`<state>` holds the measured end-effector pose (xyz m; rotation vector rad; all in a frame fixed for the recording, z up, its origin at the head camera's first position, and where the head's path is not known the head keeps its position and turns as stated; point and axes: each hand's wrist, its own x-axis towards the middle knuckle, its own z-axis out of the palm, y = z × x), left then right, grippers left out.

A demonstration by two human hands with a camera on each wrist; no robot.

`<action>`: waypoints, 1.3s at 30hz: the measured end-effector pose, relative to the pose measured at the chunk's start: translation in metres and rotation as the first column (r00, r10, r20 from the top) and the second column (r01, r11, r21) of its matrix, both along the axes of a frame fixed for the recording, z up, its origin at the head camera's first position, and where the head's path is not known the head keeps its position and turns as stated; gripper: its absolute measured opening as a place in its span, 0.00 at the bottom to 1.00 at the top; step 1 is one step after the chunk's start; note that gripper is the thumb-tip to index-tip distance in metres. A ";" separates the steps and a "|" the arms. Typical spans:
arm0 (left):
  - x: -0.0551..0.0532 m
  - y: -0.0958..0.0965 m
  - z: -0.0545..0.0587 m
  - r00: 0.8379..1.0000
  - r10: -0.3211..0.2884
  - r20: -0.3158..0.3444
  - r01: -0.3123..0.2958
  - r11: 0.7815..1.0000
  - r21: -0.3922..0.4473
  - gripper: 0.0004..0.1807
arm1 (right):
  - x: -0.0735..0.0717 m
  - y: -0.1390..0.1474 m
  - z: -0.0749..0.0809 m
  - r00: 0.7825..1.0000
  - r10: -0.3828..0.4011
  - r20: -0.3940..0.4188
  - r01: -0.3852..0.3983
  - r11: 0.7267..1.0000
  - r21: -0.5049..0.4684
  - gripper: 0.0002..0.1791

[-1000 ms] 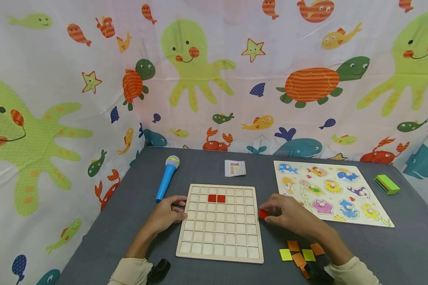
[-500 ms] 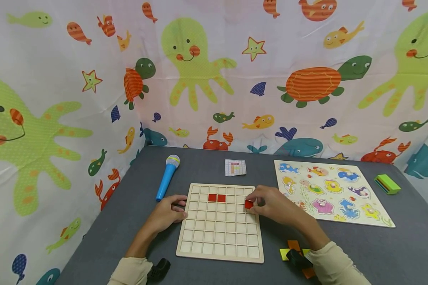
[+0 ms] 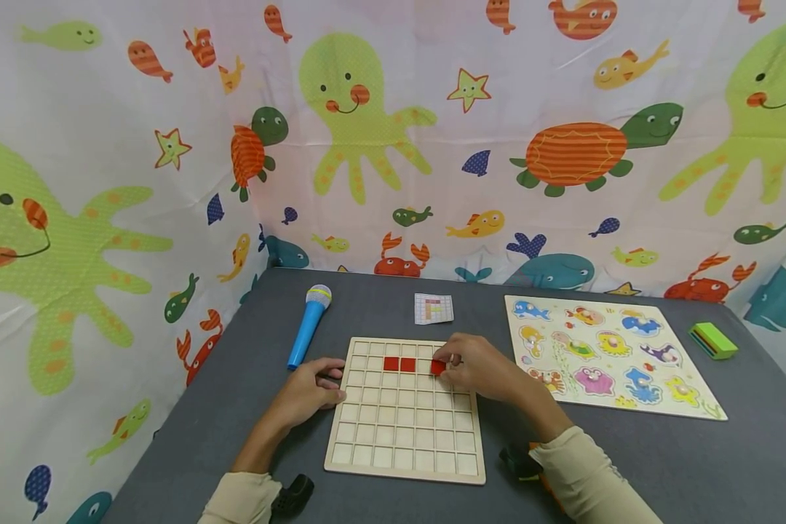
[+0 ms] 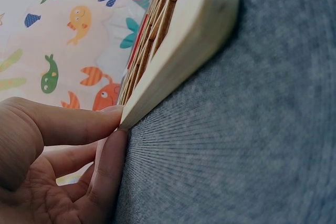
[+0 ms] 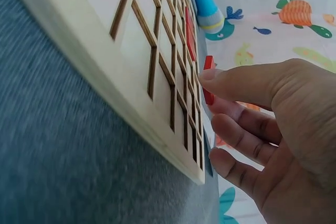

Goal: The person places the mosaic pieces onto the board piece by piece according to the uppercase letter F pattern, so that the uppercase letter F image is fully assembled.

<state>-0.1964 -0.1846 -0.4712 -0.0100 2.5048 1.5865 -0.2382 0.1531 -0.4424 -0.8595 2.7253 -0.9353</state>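
A wooden grid board [image 3: 404,438] lies on the dark table, with two red square tiles [image 3: 399,364] side by side in its second row. My left hand [image 3: 306,391] is at the board's left edge; in the left wrist view the thumb and fingers [image 4: 107,166] pinch that edge. Over the upper right of the board, my right hand [image 3: 481,367] pinches another red square tile [image 3: 437,367] between thumb and fingertips. The right wrist view shows this held tile [image 5: 209,80] tilted on edge just above the grid, its other fingers loosely bent.
A blue toy microphone [image 3: 308,327] lies left of the board, and a small pattern card [image 3: 434,309] behind it. To the right are an animal peg puzzle [image 3: 589,349] and a green block-shaped thing [image 3: 713,340]. Orange tiles [image 3: 550,491] are mostly hidden under the right forearm.
My right hand has carried the red tile leftward from beside the board to above its upper right cells. The right sleeve now covers most of the loose tiles. My left hand stays put.
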 end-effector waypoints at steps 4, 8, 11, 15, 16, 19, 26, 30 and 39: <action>0.000 0.000 0.000 1.000 0.001 0.004 -0.001 1.000 0.002 0.31 | -0.005 -0.008 -0.003 1.000 -0.002 -0.003 0.002 1.000 -0.015 0.14; -0.001 0.000 -0.001 1.000 0.003 0.006 -0.003 1.000 0.009 0.31 | -0.009 -0.014 -0.007 1.000 0.000 -0.009 0.000 1.000 -0.013 0.14; -0.001 0.000 0.000 1.000 0.001 0.005 -0.001 1.000 0.011 0.31 | -0.010 -0.017 -0.009 1.000 0.005 -0.009 -0.005 1.000 -0.010 0.14; 0.000 -0.001 0.001 1.000 -0.007 -0.001 0.007 1.000 0.012 0.31 | -0.012 -0.020 -0.010 1.000 -0.002 0.000 0.002 1.000 -0.007 0.14; 0.000 -0.001 0.001 1.000 -0.006 0.000 0.006 1.000 0.012 0.31 | -0.013 -0.021 -0.010 1.000 -0.005 0.003 0.005 1.000 -0.006 0.14; 0.000 -0.001 0.002 1.000 -0.009 -0.001 0.009 1.000 0.011 0.31 | -0.015 -0.023 -0.011 1.000 -0.006 0.000 0.006 1.000 -0.002 0.14; 0.001 0.000 0.004 1.000 -0.007 0.001 0.007 1.000 0.010 0.32 | -0.016 -0.024 -0.011 1.000 -0.005 -0.010 0.005 1.000 -0.011 0.15; 0.001 0.000 0.004 1.000 -0.004 -0.001 0.004 1.000 0.008 0.32 | -0.015 -0.024 -0.011 1.000 -0.003 -0.010 0.003 1.000 -0.020 0.15; 0.000 0.000 0.005 1.000 -0.005 -0.006 0.005 1.000 0.004 0.32 | -0.014 -0.022 -0.011 1.000 -0.005 0.017 0.006 0.999 -0.041 0.15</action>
